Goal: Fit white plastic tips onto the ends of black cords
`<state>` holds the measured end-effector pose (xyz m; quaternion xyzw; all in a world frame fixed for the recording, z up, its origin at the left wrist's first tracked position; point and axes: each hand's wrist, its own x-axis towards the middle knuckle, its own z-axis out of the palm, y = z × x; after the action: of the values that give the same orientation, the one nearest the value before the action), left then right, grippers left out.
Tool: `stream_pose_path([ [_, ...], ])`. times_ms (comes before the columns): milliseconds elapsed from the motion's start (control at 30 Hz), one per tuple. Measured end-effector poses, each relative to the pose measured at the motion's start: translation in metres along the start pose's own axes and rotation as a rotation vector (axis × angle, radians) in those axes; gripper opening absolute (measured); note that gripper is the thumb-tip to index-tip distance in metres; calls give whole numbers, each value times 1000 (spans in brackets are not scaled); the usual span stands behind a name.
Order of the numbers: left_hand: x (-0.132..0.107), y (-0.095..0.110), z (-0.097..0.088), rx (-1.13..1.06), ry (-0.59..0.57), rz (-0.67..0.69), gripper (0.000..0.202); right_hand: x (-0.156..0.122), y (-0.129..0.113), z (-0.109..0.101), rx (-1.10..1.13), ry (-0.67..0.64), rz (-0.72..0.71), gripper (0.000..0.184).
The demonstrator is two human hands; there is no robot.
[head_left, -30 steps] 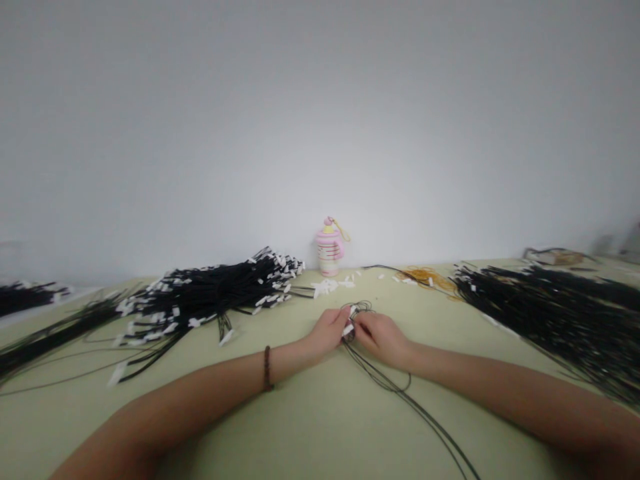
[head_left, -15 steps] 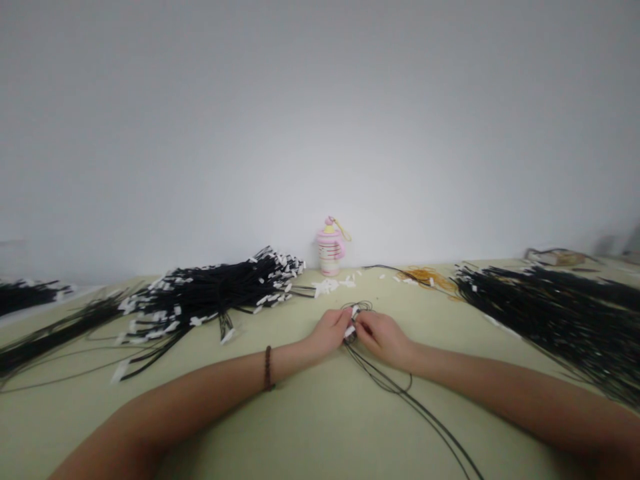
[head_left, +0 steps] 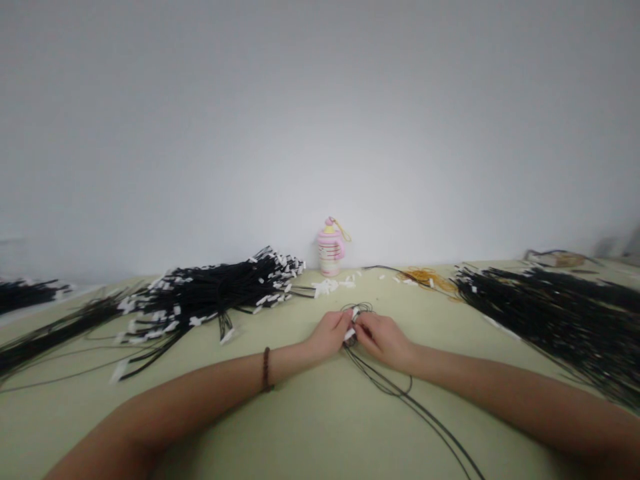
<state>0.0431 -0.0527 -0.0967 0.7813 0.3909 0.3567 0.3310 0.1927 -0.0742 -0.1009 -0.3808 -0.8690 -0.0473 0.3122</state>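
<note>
Close together over the middle of the table, my left hand [head_left: 330, 333] and my right hand [head_left: 383, 339] both have their fingers closed. Between them is a small white connector [head_left: 349, 333] with thin black wires; my left fingers pinch it. My right fingertips grip the wires right beside it, though the exact hold is partly hidden. A second white piece [head_left: 355, 311] shows just above the fingertips. The black wires [head_left: 407, 395] run from the hands toward the lower right, and thin loops [head_left: 367, 307] of wire lie behind the fingers.
On the left lies a large bundle of black cables [head_left: 215, 290] with white connectors. More black wires [head_left: 545, 313] cover the right side. A pink striped cup [head_left: 329, 250] stands by the wall, near loose white connectors [head_left: 327, 286] and yellow wires [head_left: 430, 277].
Both hands stay almost in place, still together at the white connector. The right fingers have shifted very slightly; the surrounding bundles have not moved.
</note>
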Motion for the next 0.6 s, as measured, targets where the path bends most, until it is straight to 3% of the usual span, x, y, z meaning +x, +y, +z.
stream_pose_path([
  [600,-2,1,-1,-17,-23,-8,46,-1,-2,1,-10,30,-7,13],
])
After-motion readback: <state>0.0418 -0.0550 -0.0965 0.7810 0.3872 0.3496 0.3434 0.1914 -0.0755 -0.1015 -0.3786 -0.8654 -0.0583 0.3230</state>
